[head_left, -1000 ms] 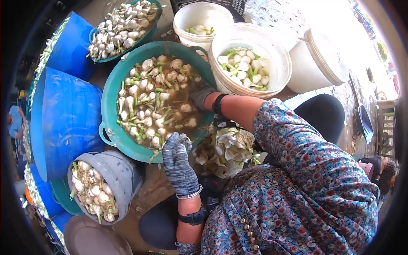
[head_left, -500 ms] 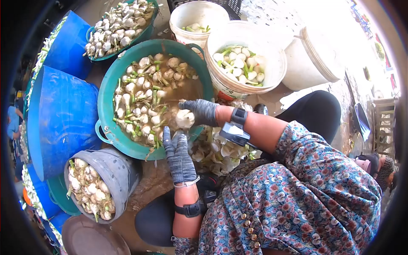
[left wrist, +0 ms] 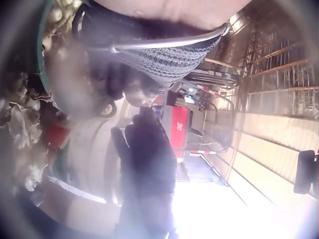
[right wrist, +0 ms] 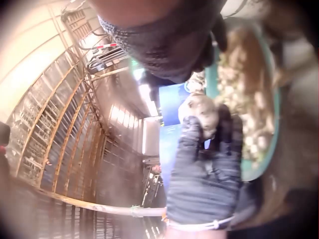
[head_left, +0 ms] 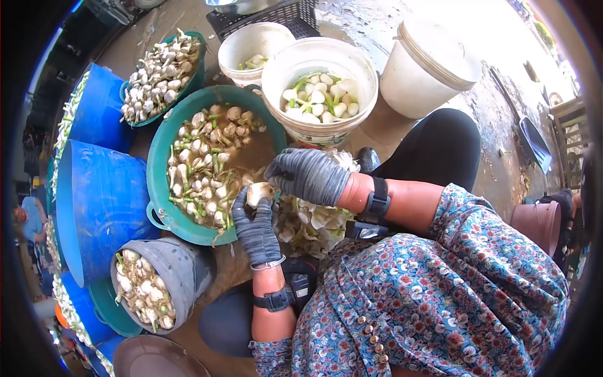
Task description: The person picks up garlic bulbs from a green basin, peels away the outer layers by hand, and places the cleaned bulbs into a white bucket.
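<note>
A whitish garlic bulb point(head_left: 259, 193) sits between the thumb and fingers of my gloved left hand point(head_left: 254, 227), over the near rim of a green tub point(head_left: 188, 113). My right hand point(head_left: 309, 176), in the same striped grey glove, curls its fingers at the bulb's upper right side. In the right wrist view the left hand point(right wrist: 207, 174) grips the garlic bulb point(right wrist: 199, 112) from below, and the right hand point(right wrist: 169, 47) comes in from above. Murky water and many garlic bulbs with green stalks fill the tub. Glare washes out much of the left wrist view.
White buckets point(head_left: 270, 94) with peeled garlic stand behind the tub, beside a lidded white bucket point(head_left: 418, 75). Blue tubs point(head_left: 103, 207) and a grey bucket point(head_left: 195, 270) of garlic line the left. Peeled skins point(head_left: 311, 226) lie heaped below my right hand.
My right hand came out of the tub water with the garlic bulb and brought it to my left hand, which now grips it. The head view has shifted.
</note>
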The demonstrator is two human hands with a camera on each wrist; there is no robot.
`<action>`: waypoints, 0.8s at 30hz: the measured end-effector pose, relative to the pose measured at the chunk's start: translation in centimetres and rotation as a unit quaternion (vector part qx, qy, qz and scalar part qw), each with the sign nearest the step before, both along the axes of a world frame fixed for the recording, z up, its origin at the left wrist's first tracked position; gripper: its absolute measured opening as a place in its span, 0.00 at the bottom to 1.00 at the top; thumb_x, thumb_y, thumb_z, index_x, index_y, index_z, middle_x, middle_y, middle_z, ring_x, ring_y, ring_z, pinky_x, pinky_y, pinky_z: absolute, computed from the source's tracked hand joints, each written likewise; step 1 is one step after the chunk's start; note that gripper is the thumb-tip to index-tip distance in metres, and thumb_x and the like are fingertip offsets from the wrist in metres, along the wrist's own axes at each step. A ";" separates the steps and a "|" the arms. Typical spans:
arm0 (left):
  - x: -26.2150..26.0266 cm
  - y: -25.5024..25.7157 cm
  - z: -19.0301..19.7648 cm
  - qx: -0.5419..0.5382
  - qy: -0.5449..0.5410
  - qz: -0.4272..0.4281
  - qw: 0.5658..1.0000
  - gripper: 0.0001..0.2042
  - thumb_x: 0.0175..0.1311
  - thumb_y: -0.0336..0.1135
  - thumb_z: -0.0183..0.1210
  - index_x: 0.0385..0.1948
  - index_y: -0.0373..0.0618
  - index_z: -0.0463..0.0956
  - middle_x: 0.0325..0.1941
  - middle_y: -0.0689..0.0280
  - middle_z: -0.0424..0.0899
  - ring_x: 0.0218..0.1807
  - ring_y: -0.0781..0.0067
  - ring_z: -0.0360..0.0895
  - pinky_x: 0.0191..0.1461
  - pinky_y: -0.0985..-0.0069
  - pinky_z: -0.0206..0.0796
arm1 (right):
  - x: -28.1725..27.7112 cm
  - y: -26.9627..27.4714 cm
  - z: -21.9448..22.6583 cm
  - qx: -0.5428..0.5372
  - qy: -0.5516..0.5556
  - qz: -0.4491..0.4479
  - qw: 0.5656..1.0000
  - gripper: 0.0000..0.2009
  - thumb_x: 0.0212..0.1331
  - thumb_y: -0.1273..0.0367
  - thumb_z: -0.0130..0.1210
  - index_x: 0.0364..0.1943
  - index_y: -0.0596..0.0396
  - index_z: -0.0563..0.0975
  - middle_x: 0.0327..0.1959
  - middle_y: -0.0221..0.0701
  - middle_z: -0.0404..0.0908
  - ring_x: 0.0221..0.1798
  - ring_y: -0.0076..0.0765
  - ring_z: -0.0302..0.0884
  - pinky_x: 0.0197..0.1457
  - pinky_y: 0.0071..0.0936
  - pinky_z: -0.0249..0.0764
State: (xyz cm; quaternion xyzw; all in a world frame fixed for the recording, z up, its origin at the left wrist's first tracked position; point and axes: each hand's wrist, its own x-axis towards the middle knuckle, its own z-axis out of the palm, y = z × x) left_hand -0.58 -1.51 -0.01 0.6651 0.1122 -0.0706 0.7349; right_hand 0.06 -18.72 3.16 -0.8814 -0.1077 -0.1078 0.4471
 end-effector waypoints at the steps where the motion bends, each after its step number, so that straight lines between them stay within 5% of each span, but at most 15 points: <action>1: -0.2 -0.2 0.2 -0.014 0.002 -0.001 1.000 0.21 0.61 0.22 0.58 0.56 0.38 0.65 0.52 0.59 0.74 0.48 0.73 0.74 0.49 0.79 0.73 | -0.2 0.1 -0.1 0.003 -0.014 0.000 1.000 0.06 0.53 0.68 0.60 0.33 0.54 0.80 0.30 0.36 0.80 0.36 0.44 0.79 0.40 0.36 0.76; 9: -0.6 -0.2 -0.1 0.034 -0.025 -0.037 0.998 0.21 0.58 0.20 0.58 0.54 0.38 0.66 0.51 0.59 0.74 0.49 0.72 0.73 0.53 0.76 0.71 | -1.0 0.7 0.2 -0.109 0.023 -0.015 0.994 0.06 0.51 0.68 0.59 0.31 0.54 0.78 0.28 0.37 0.80 0.33 0.47 0.79 0.37 0.37 0.76; 12: -0.6 0.4 0.0 -0.025 -0.054 -0.058 0.997 0.21 0.58 0.20 0.58 0.54 0.38 0.66 0.53 0.61 0.73 0.52 0.72 0.72 0.56 0.76 0.70 | -0.6 0.7 0.0 -0.025 0.082 -0.028 0.996 0.06 0.52 0.68 0.59 0.31 0.55 0.78 0.28 0.37 0.81 0.33 0.45 0.80 0.37 0.35 0.76; 14: -1.0 0.4 0.6 -0.040 -0.068 -0.070 0.994 0.21 0.58 0.20 0.58 0.54 0.39 0.66 0.54 0.61 0.73 0.54 0.71 0.71 0.57 0.75 0.69 | 0.4 0.3 -1.3 0.135 0.193 -0.074 0.969 0.07 0.55 0.68 0.59 0.31 0.57 0.78 0.28 0.38 0.82 0.33 0.43 0.81 0.37 0.33 0.76; 24: -0.5 0.2 0.3 0.046 -0.066 -0.030 0.996 0.21 0.58 0.20 0.58 0.54 0.40 0.66 0.53 0.61 0.72 0.52 0.70 0.72 0.59 0.73 0.67 | -1.2 0.9 0.5 -0.030 0.005 -0.013 0.999 0.08 0.55 0.64 0.57 0.32 0.54 0.78 0.28 0.38 0.78 0.33 0.49 0.78 0.39 0.41 0.75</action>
